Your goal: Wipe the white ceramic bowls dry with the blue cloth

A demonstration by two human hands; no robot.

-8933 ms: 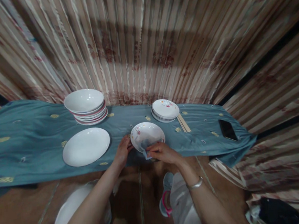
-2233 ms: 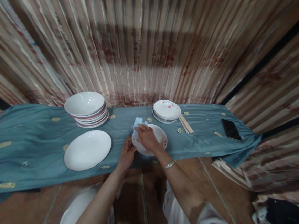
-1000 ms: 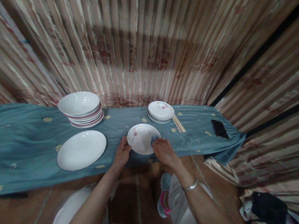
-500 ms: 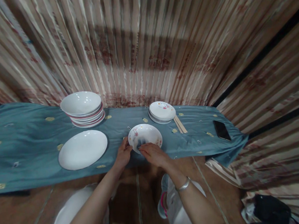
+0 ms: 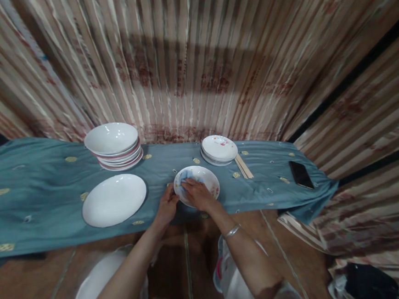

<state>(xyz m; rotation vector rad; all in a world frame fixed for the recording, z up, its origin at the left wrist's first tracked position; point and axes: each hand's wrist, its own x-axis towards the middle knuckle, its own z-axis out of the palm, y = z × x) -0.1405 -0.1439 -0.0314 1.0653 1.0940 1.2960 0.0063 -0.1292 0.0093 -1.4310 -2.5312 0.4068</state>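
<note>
A white plate [image 5: 206, 176] with a floral pattern is in front of me, close to the table's near edge. My left hand [image 5: 167, 203] grips its left rim, thumb on top. Inside the plate, my right hand [image 5: 198, 193] presses a light blue cloth [image 5: 186, 173] against the surface, fingers closed over it; part of the cloth shows beyond the fingertips. To the left lies a large white oval plate [image 5: 115, 201]. Behind that stands a stack of white bowls and plates [image 5: 112, 139] with reddish rims.
A stack of floral plates [image 5: 219, 148] sits at the back, with wooden chopsticks [image 5: 244, 166] beside it. A black phone [image 5: 301, 174] lies toward the right end of the blue tablecloth [image 5: 266, 162]. Pleated curtains [image 5: 186, 67] hang behind and to the right.
My right hand has moved with the cloth from the plate's near side up toward its far left part. My left hand stays on the rim. The view has shifted slightly.
</note>
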